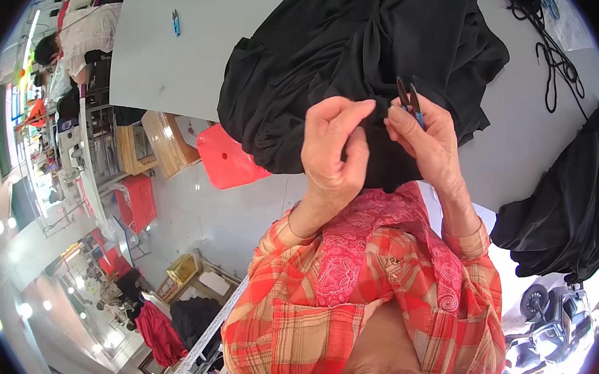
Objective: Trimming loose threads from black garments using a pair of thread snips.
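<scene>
A heap of black fabric (336, 53) is bunched on the grey tabletop (145, 69) and hangs over its near edge. My right hand (430, 139) grips thread snips (416, 102) with blue handles, their dark blades parted and pointing away from me. Over the near part of the cloth is my left hand (337, 142), index finger stretched toward the snips and thumb bent below it. Whether the left fingertips pinch a thread or a bit of cloth is too small to tell.
Another pair of blue snips (176, 23) lies at the left of the tabletop. Black cords (552, 64) trail at the right, above black cloth (555, 217) draped past the edge. A red stool (228, 155) stands by the table. One person (87, 33) sits working at far left.
</scene>
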Tool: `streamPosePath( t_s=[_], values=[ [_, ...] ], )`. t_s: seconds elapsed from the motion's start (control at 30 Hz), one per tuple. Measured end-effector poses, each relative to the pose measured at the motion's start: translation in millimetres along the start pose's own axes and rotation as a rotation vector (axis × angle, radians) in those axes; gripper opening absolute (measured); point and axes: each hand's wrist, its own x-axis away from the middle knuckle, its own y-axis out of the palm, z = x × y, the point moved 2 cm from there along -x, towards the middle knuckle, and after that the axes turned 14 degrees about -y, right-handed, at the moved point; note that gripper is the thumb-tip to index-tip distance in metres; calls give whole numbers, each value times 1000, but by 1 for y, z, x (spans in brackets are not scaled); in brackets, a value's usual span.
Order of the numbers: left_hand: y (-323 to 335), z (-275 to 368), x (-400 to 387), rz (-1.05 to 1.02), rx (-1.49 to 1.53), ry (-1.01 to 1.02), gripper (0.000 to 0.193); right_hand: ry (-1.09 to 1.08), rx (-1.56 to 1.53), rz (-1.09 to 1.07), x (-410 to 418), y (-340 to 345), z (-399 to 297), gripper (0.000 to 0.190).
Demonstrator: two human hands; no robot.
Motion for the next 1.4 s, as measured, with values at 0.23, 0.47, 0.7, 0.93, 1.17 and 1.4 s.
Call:
streamPosePath(
  t_s=[0.23, 0.47, 0.7, 0.93, 1.17, 1.4],
  values=[
    [6, -8, -2, -120, -88, 96, 32, -915, 874, 4, 14, 14, -13, 27],
    [4, -17, 7, -56, 127, -83, 16, -891, 732, -92, 21, 28, -7, 30],
    [3, -23, 12, -26, 484, -420, 14, 120, -40, -215, 34, 13, 0, 33],
    [10, -23, 15, -51, 701, -482, 17, 163, 7, -131, 35, 19, 2, 46],
    [12, -27, 20, -139, 726, -460, 15, 213, -153, -64, 37, 21, 0, 46],
    [15, -22, 18, -106, 715, -420, 12, 233, -200, -21, 35, 23, 1, 44]
  ],
)
